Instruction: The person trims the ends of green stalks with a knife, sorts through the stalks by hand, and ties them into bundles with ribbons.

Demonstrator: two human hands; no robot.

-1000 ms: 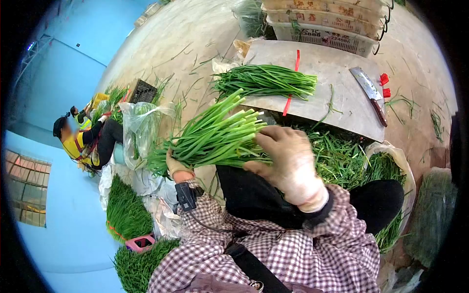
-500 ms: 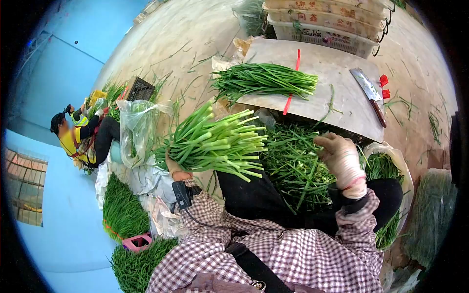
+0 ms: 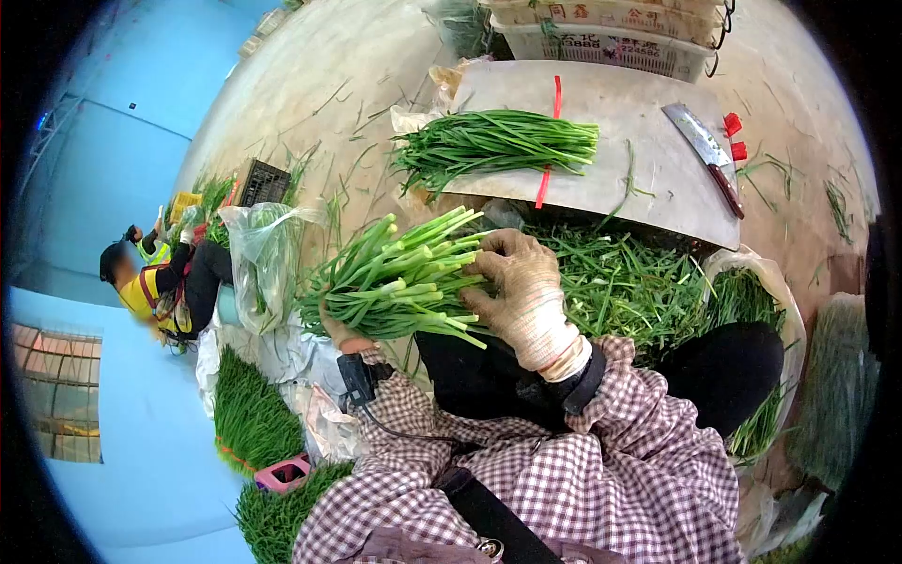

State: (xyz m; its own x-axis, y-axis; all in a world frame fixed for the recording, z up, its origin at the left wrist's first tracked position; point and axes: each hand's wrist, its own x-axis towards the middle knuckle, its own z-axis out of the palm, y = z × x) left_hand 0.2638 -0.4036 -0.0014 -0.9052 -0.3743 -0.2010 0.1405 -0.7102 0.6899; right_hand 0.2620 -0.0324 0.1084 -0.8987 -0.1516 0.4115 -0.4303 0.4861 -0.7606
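My left hand [image 3: 340, 331] is wrapped round a thick bunch of green chives [image 3: 399, 277], mostly hidden beneath the leaves. The pale cut ends of the bunch point right. My right hand [image 3: 526, 299], in a dirty white glove, has its thumb and fingers curled on these stem ends. Beyond, a second chive bunch [image 3: 498, 141] lies on a metal board [image 3: 648, 188], across a red tie strip [image 3: 556, 94]. A knife [image 3: 705, 155] with a brown handle rests at the board's right side. Loose chive trimmings [image 3: 639, 291] are heaped below the board.
Stacked white crates [image 3: 601, 47] stand behind the board. At left are standing chive bundles [image 3: 252, 404], a pink plastic holder [image 3: 282, 473] and a clear bag [image 3: 268, 263]. A co-worker [image 3: 160, 291] sits farther left. An open bag [image 3: 789, 329] of greens stands at right.
My right hand has moved left from above the trimmings to the stem ends of the held bunch. The bunch has shifted slightly left, and the view has moved a little.
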